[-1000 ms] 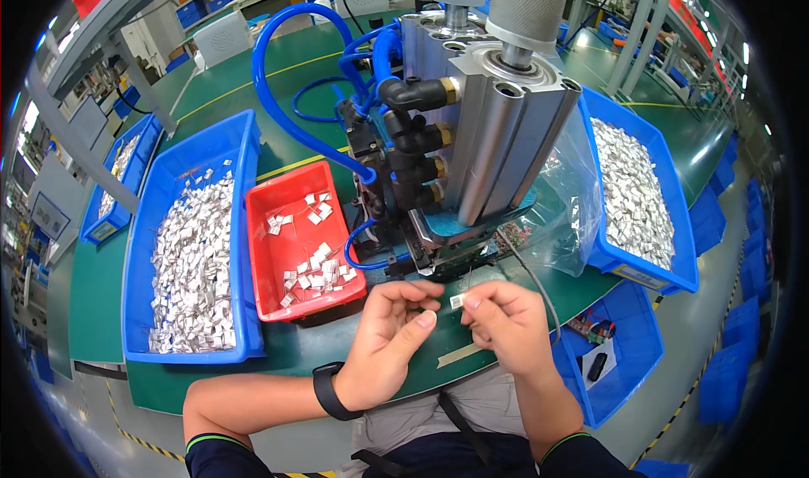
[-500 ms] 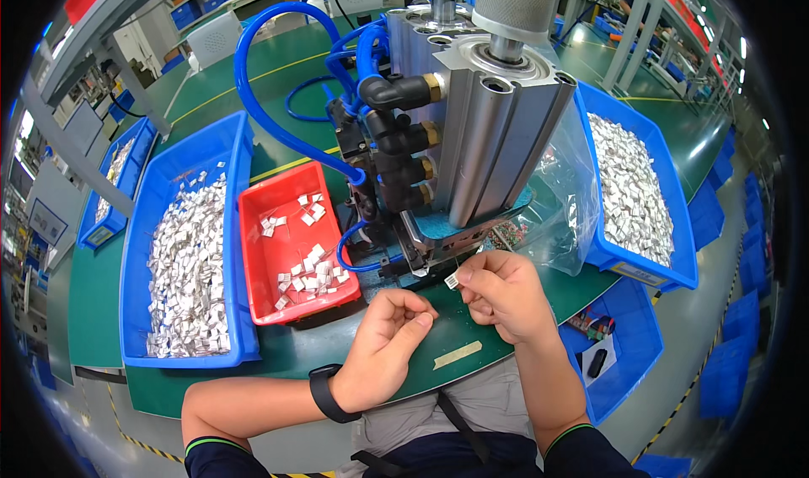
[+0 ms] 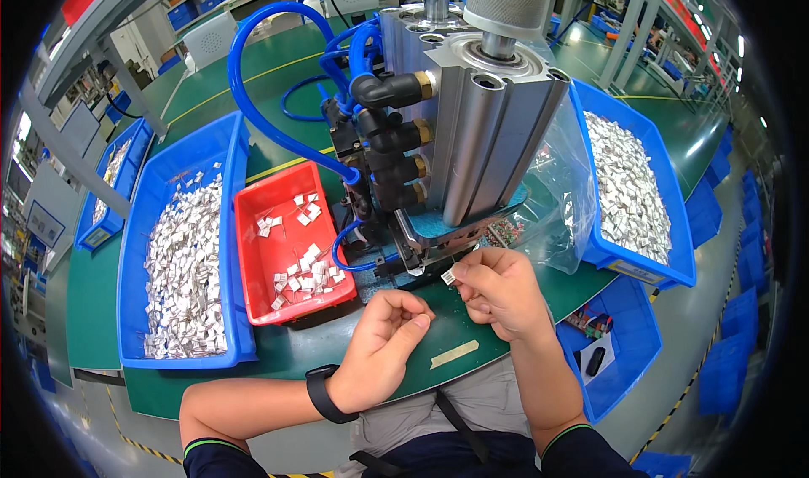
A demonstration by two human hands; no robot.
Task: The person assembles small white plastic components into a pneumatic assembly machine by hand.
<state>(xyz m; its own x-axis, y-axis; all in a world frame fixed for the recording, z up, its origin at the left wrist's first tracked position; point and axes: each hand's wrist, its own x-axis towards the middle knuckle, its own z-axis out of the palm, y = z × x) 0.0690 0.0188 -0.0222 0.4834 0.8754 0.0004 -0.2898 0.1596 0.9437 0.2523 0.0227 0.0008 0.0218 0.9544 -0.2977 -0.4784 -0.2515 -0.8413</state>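
Observation:
My right hand pinches a small white rectangular component with dark marks on its face and a thin wire lead. It is held just in front of the base of a metal pneumatic press. Left of it, my left hand is curled with thumb and forefinger pressed together; whatever lies between them is hidden or too small to name. A red bin beyond the left hand holds a loose scatter of similar white components.
Blue bins heaped with white components stand at left and right. Blue air hoses loop from the press. A clear plastic bag lies beside it. Tape sticks to the green table near its front edge. Another blue bin sits lower right.
The whole view has shifted slightly. The white component in my right hand has tilted a little; both hands otherwise keep nearly the same place and grip.

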